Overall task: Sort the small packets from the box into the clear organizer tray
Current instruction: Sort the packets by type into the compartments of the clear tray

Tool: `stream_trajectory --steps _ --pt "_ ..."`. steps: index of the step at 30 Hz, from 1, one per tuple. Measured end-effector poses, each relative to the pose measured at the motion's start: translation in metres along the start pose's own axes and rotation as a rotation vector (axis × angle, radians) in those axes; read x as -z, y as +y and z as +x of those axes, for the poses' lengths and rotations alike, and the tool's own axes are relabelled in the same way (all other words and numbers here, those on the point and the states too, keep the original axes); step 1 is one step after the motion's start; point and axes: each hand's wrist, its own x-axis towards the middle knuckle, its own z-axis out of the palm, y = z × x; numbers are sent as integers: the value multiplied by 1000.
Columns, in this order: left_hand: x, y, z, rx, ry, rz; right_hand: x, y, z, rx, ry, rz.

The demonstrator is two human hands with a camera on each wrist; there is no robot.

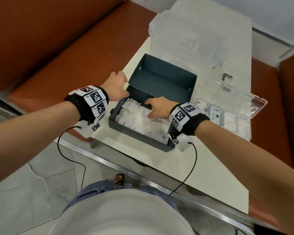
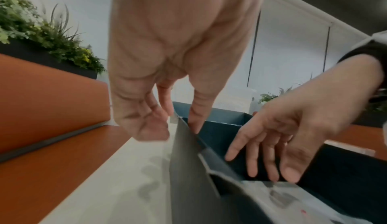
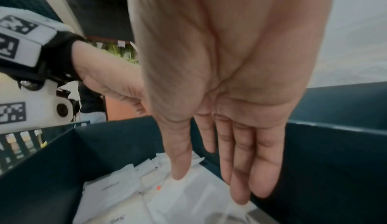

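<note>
A dark teal box (image 1: 139, 138) sits on the table with its lid (image 1: 159, 77) folded back, and several white packets (image 1: 139, 121) lie loose in it. My left hand (image 1: 126, 86) is at the box's far left corner. In the left wrist view, the left hand (image 2: 176, 131) has its thumb on the inner side of the box wall (image 2: 188, 169) and curled fingers outside it. My right hand (image 1: 148, 110) reaches into the box. Its fingers (image 3: 240, 178) point straight down over the packets (image 3: 125, 186) and hold nothing. The clear organizer tray (image 1: 236, 131) lies right of the box with packets in some compartments.
The tray's clear lid (image 1: 241, 102) lies open behind it. A clear plastic container (image 1: 185, 31) stands at the far end of the white table (image 1: 210, 167). Orange benches (image 1: 58, 48) flank the table. Cables hang from both wrists over the table's metal front edge (image 1: 143, 175).
</note>
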Motion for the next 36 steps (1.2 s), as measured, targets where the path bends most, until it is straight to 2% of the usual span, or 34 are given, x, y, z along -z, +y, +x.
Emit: stream_trajectory --steps 4,13,20,27,32,36 --pt "1 -7 2 79 -145 -211 -2 -21 13 -6 8 -31" --pt "3 -18 -1 82 -187 -393 -8 -58 34 17 5 -50" --pt "2 -20 1 68 -192 -419 2 -49 35 56 18 121" --pt "3 -25 5 78 -230 -438 -2 -55 42 -42 -189 352" --pt "3 -27 8 84 -249 -462 -8 -55 43 -97 -84 447" --pt "3 -26 9 89 -258 -467 -12 -61 42 -129 -90 502"
